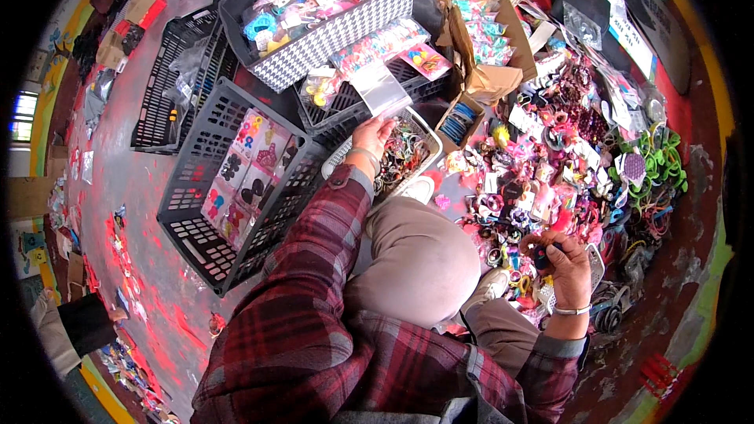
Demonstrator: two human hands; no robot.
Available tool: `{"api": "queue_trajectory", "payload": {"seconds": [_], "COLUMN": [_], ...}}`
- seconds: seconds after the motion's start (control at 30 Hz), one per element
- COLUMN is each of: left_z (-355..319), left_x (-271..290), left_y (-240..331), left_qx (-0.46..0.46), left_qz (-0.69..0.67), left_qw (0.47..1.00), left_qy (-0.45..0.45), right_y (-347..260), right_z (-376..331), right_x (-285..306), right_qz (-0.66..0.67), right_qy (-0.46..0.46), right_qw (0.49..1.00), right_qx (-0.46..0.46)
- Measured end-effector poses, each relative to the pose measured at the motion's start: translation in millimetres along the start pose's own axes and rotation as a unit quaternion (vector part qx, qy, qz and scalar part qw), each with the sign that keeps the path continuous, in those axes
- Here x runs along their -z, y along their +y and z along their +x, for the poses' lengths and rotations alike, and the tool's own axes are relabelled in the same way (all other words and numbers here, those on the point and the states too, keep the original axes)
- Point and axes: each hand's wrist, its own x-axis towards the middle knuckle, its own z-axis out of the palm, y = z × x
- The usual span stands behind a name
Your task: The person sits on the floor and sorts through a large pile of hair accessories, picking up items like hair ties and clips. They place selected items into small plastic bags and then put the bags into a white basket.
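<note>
My left hand (372,141) reaches forward over a small white basket (433,140) and pinches the near edge of a clear plastic bag (382,89). Inside the basket lies a tangle of thin coloured hair ties (404,159). To the right, my right hand (569,271) is closed on a small dark item (543,255), perhaps a hair tie; the fingers partly cover it. That hand hovers at the near side of a big heap of hair accessories (542,180), with pink, red, white and purple pieces mixed together.
A grey crate (302,159) with carded hair clips stands at my left, near a black crate (149,122). Ahead are a houndstooth bin (338,47) of bagged accessories and an open cardboard box (518,43). Green headbands (660,161) lie far right. Another person's sleeve (86,323) shows far left.
</note>
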Motion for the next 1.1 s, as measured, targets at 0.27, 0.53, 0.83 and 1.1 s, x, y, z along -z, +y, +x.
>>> {"api": "queue_trajectory", "payload": {"seconds": [0.27, 0.53, 0.83, 1.1], "left_z": [6, -13, -22, -20], "left_x": [-3, -3, 0, 8], "left_y": [2, 1, 13, 18], "left_qx": [-0.026, -0.065, 0.020, 0.105], "left_qz": [0.077, 0.159, 0.128, 0.056], "left_qw": [0.994, 0.985, 0.989, 0.985], "left_qy": [0.069, 0.015, -0.072, -0.122], "right_y": [3, -1, 50, 104], "right_z": [-2, -4, 69, 185], "right_x": [2, -8, -21, -128], "right_qz": [0.007, 0.029, 0.056, 0.125], "right_qy": [0.020, -0.008, -0.062, -0.064], "right_qw": [1.000, 0.999, 0.994, 0.970], "right_qx": [-0.003, -0.016, -0.076, -0.199]}}
